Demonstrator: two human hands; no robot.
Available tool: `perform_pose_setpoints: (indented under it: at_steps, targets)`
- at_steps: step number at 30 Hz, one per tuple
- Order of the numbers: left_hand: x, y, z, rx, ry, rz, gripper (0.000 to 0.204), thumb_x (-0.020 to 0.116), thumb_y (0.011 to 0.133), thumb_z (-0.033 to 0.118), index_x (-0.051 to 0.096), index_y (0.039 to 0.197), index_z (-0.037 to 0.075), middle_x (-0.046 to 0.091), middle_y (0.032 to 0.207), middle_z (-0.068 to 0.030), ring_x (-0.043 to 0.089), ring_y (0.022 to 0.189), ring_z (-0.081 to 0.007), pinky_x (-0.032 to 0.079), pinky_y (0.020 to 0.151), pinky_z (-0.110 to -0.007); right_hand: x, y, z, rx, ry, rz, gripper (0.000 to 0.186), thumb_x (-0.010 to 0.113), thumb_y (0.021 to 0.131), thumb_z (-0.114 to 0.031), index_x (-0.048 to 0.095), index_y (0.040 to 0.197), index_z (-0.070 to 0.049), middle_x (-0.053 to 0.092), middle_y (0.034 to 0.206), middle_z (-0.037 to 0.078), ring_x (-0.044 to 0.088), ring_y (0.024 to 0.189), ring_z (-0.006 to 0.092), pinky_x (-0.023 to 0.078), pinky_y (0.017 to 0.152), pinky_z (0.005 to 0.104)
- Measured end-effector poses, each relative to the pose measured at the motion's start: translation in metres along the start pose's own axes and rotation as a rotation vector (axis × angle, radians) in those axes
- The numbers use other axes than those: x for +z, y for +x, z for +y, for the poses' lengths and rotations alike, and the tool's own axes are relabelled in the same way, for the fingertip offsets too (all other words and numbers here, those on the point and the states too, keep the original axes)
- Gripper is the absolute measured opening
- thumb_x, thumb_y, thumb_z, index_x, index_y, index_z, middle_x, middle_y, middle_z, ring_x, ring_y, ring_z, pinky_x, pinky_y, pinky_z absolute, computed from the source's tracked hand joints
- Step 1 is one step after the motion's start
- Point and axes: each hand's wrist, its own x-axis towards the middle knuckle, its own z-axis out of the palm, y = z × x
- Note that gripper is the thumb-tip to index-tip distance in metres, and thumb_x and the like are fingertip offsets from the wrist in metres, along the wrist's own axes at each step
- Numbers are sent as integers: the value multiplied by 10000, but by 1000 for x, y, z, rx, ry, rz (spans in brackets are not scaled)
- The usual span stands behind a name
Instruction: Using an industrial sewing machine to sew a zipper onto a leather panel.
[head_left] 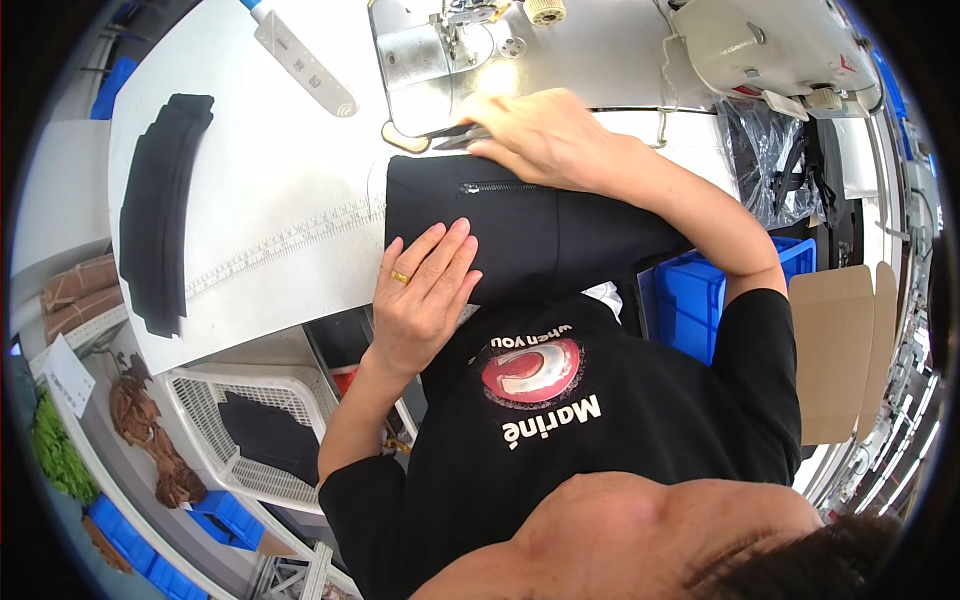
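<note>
A black fabric piece [540,235] with a short metal zipper [495,187] set in it lies at the table's front edge and reaches to the right. My left hand [425,285], with a gold ring on one finger, rests flat on its left part, fingers stretched out. Above the fabric's far edge, my right hand [545,135] is closed around what look like small thread snips [462,139]. The snips' blades point left, close to the sewing machine's base; their grip is mostly hidden by my fingers.
Beyond my right hand stands a sewing machine [770,45] on a metal bed [420,60]. A stack of black fabric pieces [165,215] lies left on the white table [260,190], near printed ruler marks. A white basket [185,400] and a blue crate [690,300] flank me.
</note>
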Motion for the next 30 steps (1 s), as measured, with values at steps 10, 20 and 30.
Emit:
perform_pose_setpoints:
  at_steps: [10, 20, 30]
  targets:
    - [-13, 50, -26, -123, -164, 114, 247, 720, 754, 93, 651, 986, 39, 637, 1053, -81, 580, 970, -287, 449, 832, -375, -44, -63, 78, 413, -381, 194, 364, 628, 863, -316, 576, 1153, -103, 603, 1111, 89, 589, 918, 308, 458, 804, 418]
    - [-31, 103, -73, -706, -839, -330, 204, 705, 815, 171, 690, 900, -14, 669, 737, -38, 602, 663, -81, 496, 626, -247, -59, -86, 14, 449, 130, -243, 379, 794, 684, -279, 597, 905, -43, 576, 879, 98, 575, 867, 302, 451, 742, 382]
    - [-26, 111, -127, -747, -1011, -32, 290, 751, 718, 39, 639, 980, -12, 649, 918, -52, 591, 861, -138, 459, 823, -266, -50, -31, 102, 710, 1096, 2, 196, 633, 854, -165, 624, 997, -31, 653, 869, 26, 608, 759, 75, 493, 689, 214]
